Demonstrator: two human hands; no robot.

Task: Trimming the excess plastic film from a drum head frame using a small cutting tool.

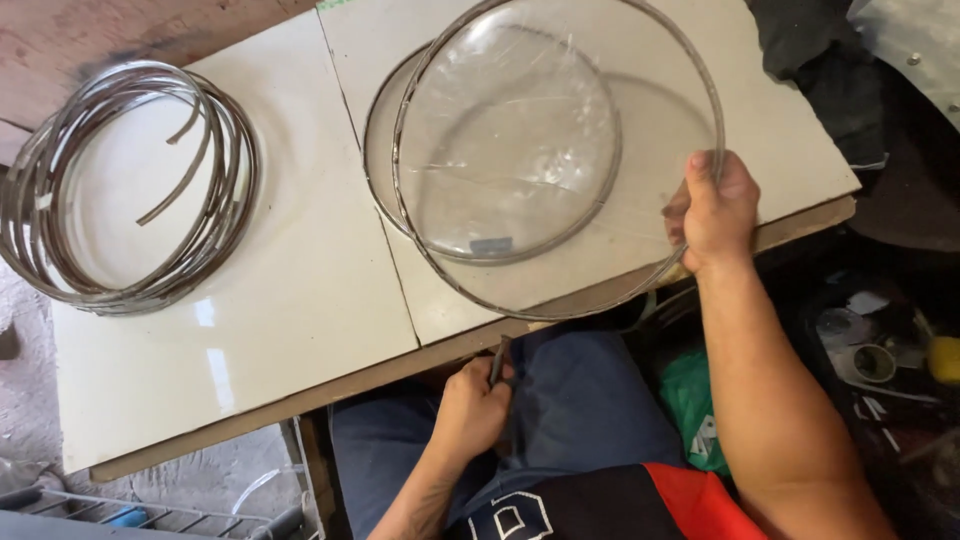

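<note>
Right hand [715, 212] grip pinches the glass lid's metal rim [560, 160]; left hand [478, 400] grips a dark tool [499, 362] below: steady the rim first.

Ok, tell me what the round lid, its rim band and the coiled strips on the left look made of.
Round lid: clear glass, seemingly; see-through with glare streaks. Rim band: thin metal, dull silver sheen. Coiled strips: the same greyish metal banding, springy loops.

right hand [715, 212] gripping glass lid [560, 150], left hand [472, 405] holding tool [499, 361]

Cut off, hidden

Lid [520, 140] top clipped by frame — coil [120, 190] left edge too; tool [498, 362] mostly buried in left hand [475, 405].
</note>
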